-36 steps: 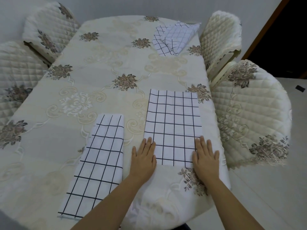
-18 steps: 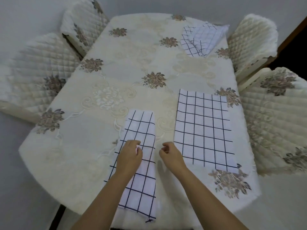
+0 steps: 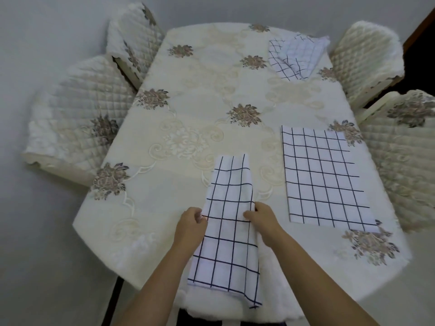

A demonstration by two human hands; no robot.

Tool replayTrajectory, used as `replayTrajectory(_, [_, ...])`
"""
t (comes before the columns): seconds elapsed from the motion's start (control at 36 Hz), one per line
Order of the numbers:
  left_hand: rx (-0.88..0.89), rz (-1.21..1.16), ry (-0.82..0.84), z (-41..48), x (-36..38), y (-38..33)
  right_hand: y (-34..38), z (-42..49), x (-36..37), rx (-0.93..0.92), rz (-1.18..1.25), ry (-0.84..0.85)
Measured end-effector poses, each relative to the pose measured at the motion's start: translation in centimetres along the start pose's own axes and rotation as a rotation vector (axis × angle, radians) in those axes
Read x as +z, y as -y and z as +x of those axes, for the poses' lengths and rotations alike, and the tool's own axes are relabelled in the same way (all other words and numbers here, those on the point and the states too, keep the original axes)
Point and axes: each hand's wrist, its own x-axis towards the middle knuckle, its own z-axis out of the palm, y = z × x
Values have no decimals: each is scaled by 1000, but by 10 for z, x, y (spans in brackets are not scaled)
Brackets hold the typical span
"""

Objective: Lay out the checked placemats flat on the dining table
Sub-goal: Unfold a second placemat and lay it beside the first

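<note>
free: tablecloth (image 3: pixel 200 95) left, centre | blocked: held placemat (image 3: pixel 226 245), flat placemat (image 3: pixel 322 177) right, piled placemats (image 3: pixel 296 57) far right, chairs (image 3: pixel 80 109)

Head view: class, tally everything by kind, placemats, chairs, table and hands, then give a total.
Checked placemats: 3, flat placemat, held placemat, far folded placemat
Quilted chairs: 4, far-left chair, near-left chair, far-right chair, near-right chair
Table: 1
Hands: 2, left hand, right hand
Total: 10

4 quilted cream chairs (image 3: pixel 89 109), 2 per side; pale grey floor (image 3: pixel 35 255); dark doorway (image 3: pixel 423 55) top rt.
</note>
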Motion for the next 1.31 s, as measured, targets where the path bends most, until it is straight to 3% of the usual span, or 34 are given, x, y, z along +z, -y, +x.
replayTrajectory(0.28, [-77,-257,80,14,-39,-1,58,-13,22,-189,199,-7])
replayTrajectory(0.47, [52,-242,0,27,-73,-3,83,-9,39,-216,293,-1])
replayTrajectory(0.64, [166,-160,-43,34,-93,-9,91,-7,64,-119,-94,-205])
replayTrajectory(0.72, [246,-113,-15,33,-96,-18,98,-13,80,-215,-146,-153])
replayTrajectory(0.83, [330,-114,55,25,-96,-36,104,-21,95,-108,-7,115])
replayTrajectory(0.89, [352,-160,117,20,-96,-46,106,-22,97,-69,21,160])
replayTrajectory(1.03, [367,-344,311,7,-92,-62,109,-21,84,-59,99,178])
replayTrajectory(1.17, [205,-488,449,8,-83,-68,107,-20,68,-56,195,121])
replayTrajectory(1.31, [208,-367,357,12,-73,-65,105,-24,59,-49,131,12])
